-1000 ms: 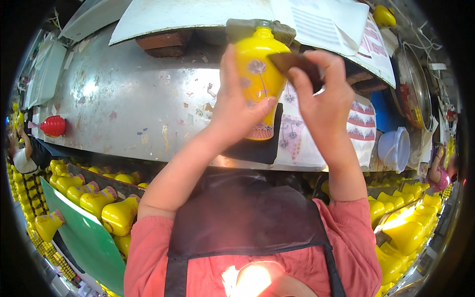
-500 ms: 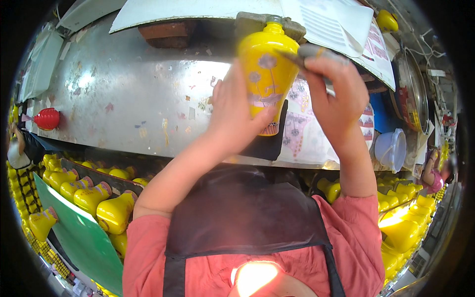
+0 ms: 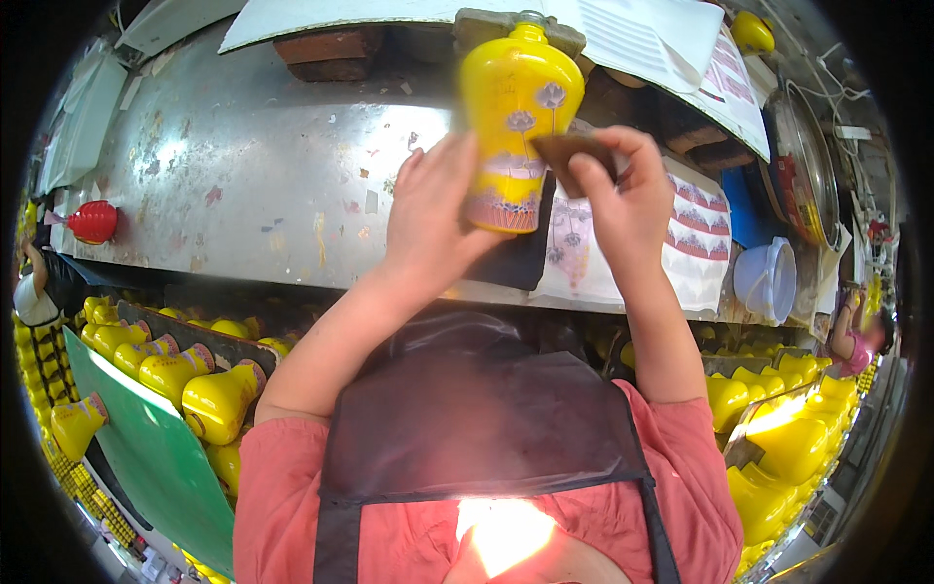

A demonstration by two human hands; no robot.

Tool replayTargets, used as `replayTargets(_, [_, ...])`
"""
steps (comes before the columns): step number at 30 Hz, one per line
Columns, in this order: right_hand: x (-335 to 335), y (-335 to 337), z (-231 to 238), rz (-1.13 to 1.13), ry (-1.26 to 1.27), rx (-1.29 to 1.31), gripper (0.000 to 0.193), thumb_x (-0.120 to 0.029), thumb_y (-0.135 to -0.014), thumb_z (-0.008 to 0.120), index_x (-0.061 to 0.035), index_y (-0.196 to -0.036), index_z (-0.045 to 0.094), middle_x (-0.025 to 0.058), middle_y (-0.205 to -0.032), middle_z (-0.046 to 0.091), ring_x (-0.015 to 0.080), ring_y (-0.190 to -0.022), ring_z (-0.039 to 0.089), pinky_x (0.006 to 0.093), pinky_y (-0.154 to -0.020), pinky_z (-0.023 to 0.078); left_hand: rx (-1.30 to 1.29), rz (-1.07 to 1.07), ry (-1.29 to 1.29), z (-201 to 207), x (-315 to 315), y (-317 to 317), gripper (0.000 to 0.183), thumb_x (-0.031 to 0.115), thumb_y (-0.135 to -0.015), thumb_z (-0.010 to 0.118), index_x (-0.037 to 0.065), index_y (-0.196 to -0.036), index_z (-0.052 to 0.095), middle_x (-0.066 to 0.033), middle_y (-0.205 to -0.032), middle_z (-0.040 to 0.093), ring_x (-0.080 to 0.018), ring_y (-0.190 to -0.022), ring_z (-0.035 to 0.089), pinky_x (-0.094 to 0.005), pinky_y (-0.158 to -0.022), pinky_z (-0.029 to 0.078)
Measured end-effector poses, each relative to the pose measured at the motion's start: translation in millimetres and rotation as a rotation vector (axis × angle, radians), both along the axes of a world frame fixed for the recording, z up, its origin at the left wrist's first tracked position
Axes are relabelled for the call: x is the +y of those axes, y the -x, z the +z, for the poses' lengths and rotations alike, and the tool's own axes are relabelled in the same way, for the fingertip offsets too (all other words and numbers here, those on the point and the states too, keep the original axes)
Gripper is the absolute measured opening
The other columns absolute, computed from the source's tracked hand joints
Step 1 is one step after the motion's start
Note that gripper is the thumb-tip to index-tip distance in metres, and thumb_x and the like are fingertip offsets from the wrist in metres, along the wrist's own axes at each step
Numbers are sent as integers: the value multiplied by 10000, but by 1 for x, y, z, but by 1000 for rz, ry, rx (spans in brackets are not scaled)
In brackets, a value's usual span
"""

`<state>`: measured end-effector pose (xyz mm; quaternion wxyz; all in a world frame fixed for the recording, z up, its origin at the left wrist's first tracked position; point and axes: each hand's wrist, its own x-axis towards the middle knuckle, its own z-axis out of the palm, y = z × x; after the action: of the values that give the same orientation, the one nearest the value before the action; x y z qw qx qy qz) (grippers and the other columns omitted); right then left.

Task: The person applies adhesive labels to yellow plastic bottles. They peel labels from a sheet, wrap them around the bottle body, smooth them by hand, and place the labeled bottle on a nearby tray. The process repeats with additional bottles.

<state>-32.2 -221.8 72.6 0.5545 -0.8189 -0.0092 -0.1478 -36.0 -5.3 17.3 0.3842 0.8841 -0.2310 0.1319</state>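
A glossy yellow bottle (image 3: pixel 506 92) with purple lotus decals and a patterned band at its base lies in front of me, neck pointing away. Its neck rests on a grey block (image 3: pixel 475 31) at the far side. My left hand (image 3: pixel 433 200) holds the bottle along its left side, thumb near the base, the fingers slightly blurred. In my right hand (image 3: pixel 628 180) is a flat dark brown scraper (image 3: pixel 569 161), pinched between thumb and fingers. The scraper's tip is at the bottle's right side, beside a flower stem; whether it touches cannot be made out.
Printed decal sheets (image 3: pixel 696 219) and a dark cloth (image 3: pixel 520 265) lie on the metal table (image 3: pixel 243 195). A white bucket (image 3: pixel 767 277) is at the right, a red ribbed object (image 3: pixel 93 222) at the left. Several yellow bottles (image 3: pixel 222 399) fill racks on both sides, beside a green board (image 3: pixel 146 457).
The bottle has turned, bringing its flowers to the right, and sits slightly nearer me. My right hand has moved down and left with the scraper, from the bottle's shoulder to its lower side.
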Motion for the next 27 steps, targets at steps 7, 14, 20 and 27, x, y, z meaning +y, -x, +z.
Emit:
replayTargets(7, [18, 21, -15, 114, 482, -550, 264, 96, -749, 805, -66, -924, 694, 94, -886, 735, 231, -795, 724, 321, -759, 579, 48, 11, 130, -17, -1, 0, 977, 244, -725, 899, -1, -1536, 412, -218, -1419, 583, -400, -1355, 523, -498, -1140, 380])
replayTargets(14, [18, 22, -5, -87, 399, -359, 277, 67, -770, 835, -66, -979, 710, 71, -963, 755, 211, -817, 733, 329, -756, 588, -95, 21, 130, -16, 0, 2, 874, 209, -714, 898, 3, -1467, 503, -209, -1345, 636, -397, -1273, 586, -480, -1081, 429])
replayTargets(20, [26, 19, 10, 240, 686, -720, 367, 70, -712, 831, -94, -1025, 732, 84, -887, 737, 289, -782, 728, 380, -702, 593, -91, 74, 249, -4, -8, 2, 867, 265, -696, 918, 22, -1433, 531, -178, -1292, 662, -381, -1214, 610, -480, -1047, 445])
replayTargets(27, [35, 23, 32, 464, 927, -626, 298, -108, -756, 706, -79, -1051, 746, 92, -994, 702, 256, -925, 721, 393, -801, 571, -127, 112, 238, -14, -15, 2, 887, 163, -700, 864, 21, -1483, 470, -204, -1313, 625, -413, -1197, 598, -493, -1045, 442])
